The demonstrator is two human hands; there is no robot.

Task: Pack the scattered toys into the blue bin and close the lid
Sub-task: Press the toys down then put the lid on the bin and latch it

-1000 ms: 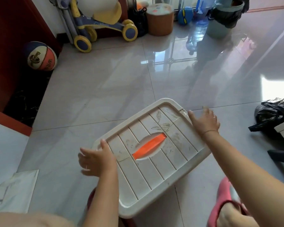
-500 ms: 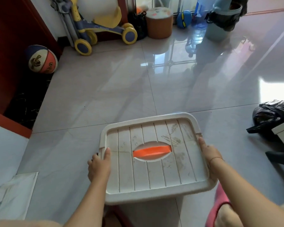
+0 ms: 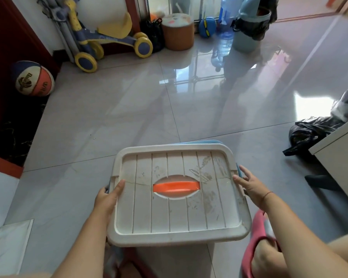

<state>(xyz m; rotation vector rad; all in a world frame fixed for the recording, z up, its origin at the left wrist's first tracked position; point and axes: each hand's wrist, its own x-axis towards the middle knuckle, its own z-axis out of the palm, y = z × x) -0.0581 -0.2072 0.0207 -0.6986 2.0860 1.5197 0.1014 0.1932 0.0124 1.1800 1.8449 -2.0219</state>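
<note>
A scuffed white lid (image 3: pixel 177 217) with an orange handle (image 3: pixel 176 186) in its middle lies flat on top of the blue bin (image 3: pixel 199 141), of which only a thin blue rim shows at the far edge and right side. My left hand (image 3: pixel 109 197) grips the lid's left edge, thumb on top. At the lid's right edge my right hand (image 3: pixel 251 186) rests with its fingers spread against the rim. The bin's inside is hidden by the lid.
A basketball (image 3: pixel 33 79) lies far left by a red door frame. At the back stand a yellow-and-blue ride-on toy (image 3: pixel 109 43), an orange stool (image 3: pixel 178 32), a blue ball (image 3: pixel 207 27) and a trash can (image 3: pixel 247 31). A black bag (image 3: pixel 313 131) and white furniture (image 3: pixel 342 153) sit right.
The lid has turned from a skewed angle to square over the bin and settled lower. Both hands moved from its corners to its left and right edges.
</note>
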